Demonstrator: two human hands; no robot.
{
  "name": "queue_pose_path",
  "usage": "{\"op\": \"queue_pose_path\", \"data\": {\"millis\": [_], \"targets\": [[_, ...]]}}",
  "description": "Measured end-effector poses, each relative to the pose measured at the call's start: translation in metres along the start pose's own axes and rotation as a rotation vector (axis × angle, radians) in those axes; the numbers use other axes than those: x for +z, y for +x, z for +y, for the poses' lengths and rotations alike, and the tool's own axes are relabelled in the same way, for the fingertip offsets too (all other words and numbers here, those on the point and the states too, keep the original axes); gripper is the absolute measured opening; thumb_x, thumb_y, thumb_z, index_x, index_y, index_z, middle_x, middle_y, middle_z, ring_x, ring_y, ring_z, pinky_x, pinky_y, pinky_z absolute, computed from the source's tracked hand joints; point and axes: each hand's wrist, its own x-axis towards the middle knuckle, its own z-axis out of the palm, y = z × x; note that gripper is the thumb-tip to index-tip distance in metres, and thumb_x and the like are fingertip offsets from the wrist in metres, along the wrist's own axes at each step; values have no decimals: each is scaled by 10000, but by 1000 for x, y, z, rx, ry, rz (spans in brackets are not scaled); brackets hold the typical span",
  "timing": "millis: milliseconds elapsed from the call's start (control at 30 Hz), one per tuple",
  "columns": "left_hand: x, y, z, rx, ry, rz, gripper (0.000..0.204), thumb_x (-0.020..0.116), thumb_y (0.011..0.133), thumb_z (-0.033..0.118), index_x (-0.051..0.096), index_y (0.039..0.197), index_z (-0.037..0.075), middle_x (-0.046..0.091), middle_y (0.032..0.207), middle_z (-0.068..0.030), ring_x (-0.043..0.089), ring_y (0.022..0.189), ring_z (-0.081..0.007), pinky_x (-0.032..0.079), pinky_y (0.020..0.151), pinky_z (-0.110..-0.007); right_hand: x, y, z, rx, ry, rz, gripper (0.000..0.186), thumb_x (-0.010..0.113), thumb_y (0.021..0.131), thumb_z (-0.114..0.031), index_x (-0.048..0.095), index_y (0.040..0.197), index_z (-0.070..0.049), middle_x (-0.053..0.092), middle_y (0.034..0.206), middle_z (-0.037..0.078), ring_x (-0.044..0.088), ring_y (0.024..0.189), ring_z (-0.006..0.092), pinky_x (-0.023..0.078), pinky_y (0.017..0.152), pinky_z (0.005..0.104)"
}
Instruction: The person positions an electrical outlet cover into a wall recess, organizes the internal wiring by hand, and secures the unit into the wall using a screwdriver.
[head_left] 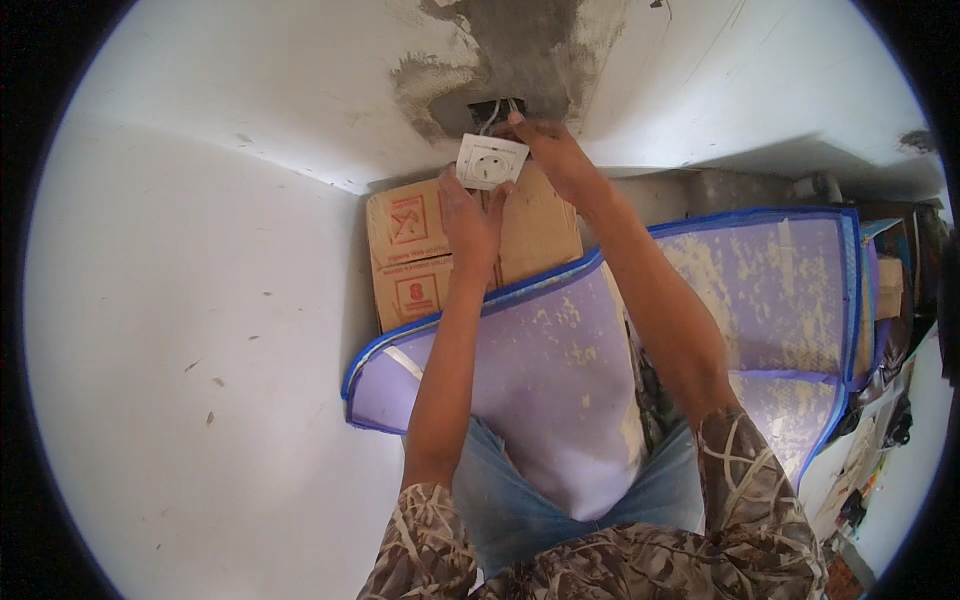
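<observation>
My left hand (473, 215) grips a white wall socket (491, 162) from below, thumb on one side and fingers on the other. The socket's face is turned toward me, and it hangs just below a dark rectangular wall opening (487, 110). Pale wires (491, 124) run out of the opening toward the back of the socket. At the opening's right side, my right hand (560, 158) has its fingers closed at the wires, close above the socket's right corner. Its fingertips partly cover what they pinch.
A brown cardboard box (535, 235) stands against the wall under my hands. In front of it lies a worn purple mat with blue edging (560, 350), across my legs. Grey patched plaster (520, 50) surrounds the opening. Assorted clutter (885, 350) lies at the far right.
</observation>
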Motion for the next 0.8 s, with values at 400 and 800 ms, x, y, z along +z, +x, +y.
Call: {"op": "queue_pose_path", "data": {"millis": [400,800], "targets": [[-42,7,-3,-165,-337,-322,912,772,763,227,243,1432,-96,382,1374,-324,401,1271,-456,376,1052,-460,9,-17,-21,23,-23,-6,467,567,972,-427,667,1140,-3,666,1110,86,579,1060,175,442,959,323],[0,8,32,-20,-31,34,935,778,772,158,190,1453,-97,356,1419,-341,383,1318,-460,361,1062,-479,12,-14,-29,-6,435,-138,298,512,1011,-212,606,1149,34,656,1117,126,594,1085,199,460,1002,337]]}}
